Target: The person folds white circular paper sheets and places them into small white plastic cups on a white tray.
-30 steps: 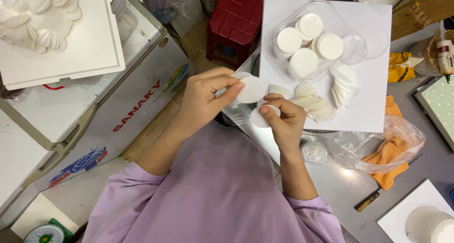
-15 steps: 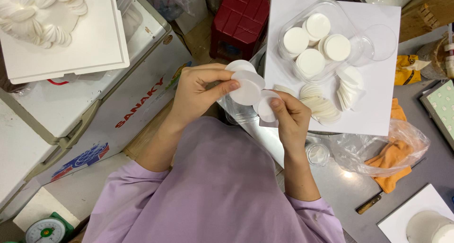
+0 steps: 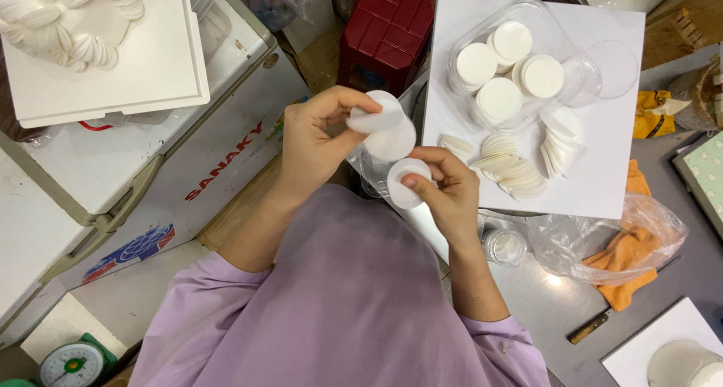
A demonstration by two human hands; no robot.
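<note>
- I see my left hand (image 3: 312, 142) at frame centre, fingers pinched on two white discs (image 3: 384, 127).
- My right hand (image 3: 452, 195) clamps one disc (image 3: 405, 182) just below them; the white board's edge (image 3: 433, 93) lies close to the right.

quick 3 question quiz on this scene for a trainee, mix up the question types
1. True or false: the left hand holds white discs up in front of the person.
2. Where do the stacked white discs sit? A) in the clear plastic tray on the white board B) on the red stool C) on the green scale
3. Fill in: the right hand pinches one white ___ under its thumb.

Key: 1 true; 2 A; 3 disc
</note>
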